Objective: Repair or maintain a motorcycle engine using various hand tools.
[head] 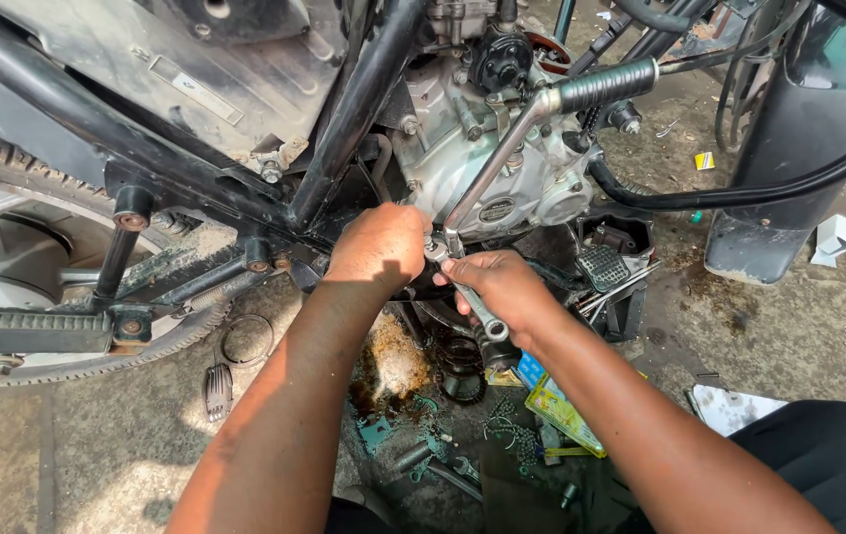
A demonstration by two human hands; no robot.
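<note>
Head view: the right hand (502,287) is clamped on a wrench (472,302) seated low on the engine case (502,168). The left hand (379,247), closed, steadies its head. Keep it square and pull steadily, clear of the kick lever (542,109).

The engine case (502,168) stood behind both hands. The left hand (380,247) lay against its lower edge, left of the right hand (502,287), which held a wrench (470,297) below the kick lever (502,148). The rear wheel (38,287) was far left. On the ground (97,445) before the engine lay a ring (246,339) and a chain (512,435).
</note>
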